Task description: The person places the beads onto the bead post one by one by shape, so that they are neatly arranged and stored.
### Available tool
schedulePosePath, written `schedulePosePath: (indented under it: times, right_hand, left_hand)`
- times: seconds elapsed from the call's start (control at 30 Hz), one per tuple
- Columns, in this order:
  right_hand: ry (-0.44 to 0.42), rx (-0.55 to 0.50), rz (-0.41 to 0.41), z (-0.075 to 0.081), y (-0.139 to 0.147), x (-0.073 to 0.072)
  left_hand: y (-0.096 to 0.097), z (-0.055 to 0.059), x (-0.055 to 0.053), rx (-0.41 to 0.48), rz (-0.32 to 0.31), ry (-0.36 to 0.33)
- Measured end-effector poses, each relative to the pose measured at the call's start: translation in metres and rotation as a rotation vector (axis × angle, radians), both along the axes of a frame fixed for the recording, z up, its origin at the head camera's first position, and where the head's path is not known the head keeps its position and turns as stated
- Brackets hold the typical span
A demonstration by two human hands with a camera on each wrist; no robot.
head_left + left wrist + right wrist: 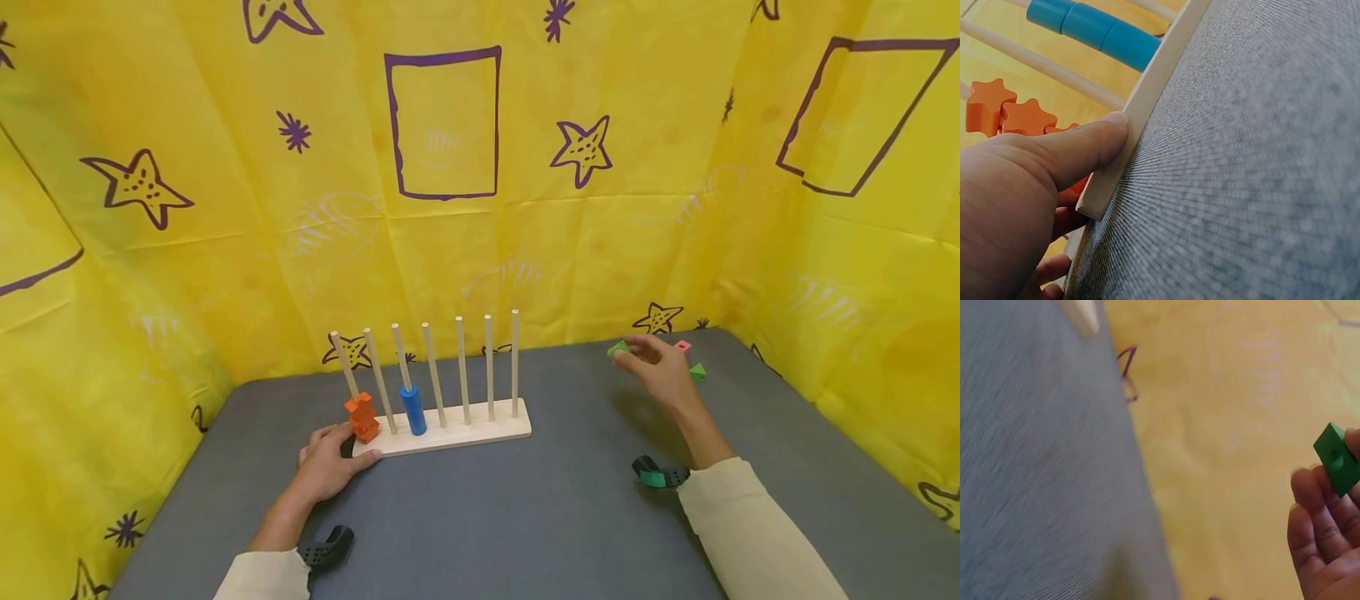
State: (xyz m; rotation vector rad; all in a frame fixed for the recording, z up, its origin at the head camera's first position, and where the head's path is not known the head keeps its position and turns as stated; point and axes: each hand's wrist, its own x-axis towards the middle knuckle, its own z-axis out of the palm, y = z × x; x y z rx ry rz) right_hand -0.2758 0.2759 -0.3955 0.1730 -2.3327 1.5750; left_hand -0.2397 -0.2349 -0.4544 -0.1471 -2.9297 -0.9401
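A wooden peg rack (472, 432) with several upright pegs stands on the table at centre left. My left hand (330, 465) grips the left end of its base, thumb pressed on the front edge (1116, 140) and fingers behind. Orange star beads (363, 418) are stacked on the leftmost peg, and blue cylinder beads (413, 412) on the third. Off to the right, my right hand (663, 379) pinches a green triangular bead (617, 348) above the table. A hole shows in the face of that green bead (1337, 456) in the right wrist view.
Behind the right hand lie a pink bead (682, 346) and another green triangular bead (698, 372). Yellow patterned cloth (450, 250) hangs around the back and sides of the grey tabletop (525, 517).
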Motion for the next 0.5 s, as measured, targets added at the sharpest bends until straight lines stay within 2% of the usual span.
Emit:
schedulePosePath:
  times: [0.2, 0.5]
  right_hand:
    - [0.088, -0.020, 0.064, 0.032, -0.018, 0.011]
    - [0.179, 0.021, 0.145, 0.077, -0.049, 0.025]
  left_hand:
    - [-0.001, -0.001, -0.001, 0.003, -0.001, -0.011]
    - [-0.001, 0.000, -0.001, -0.002, -0.002, -0.023]
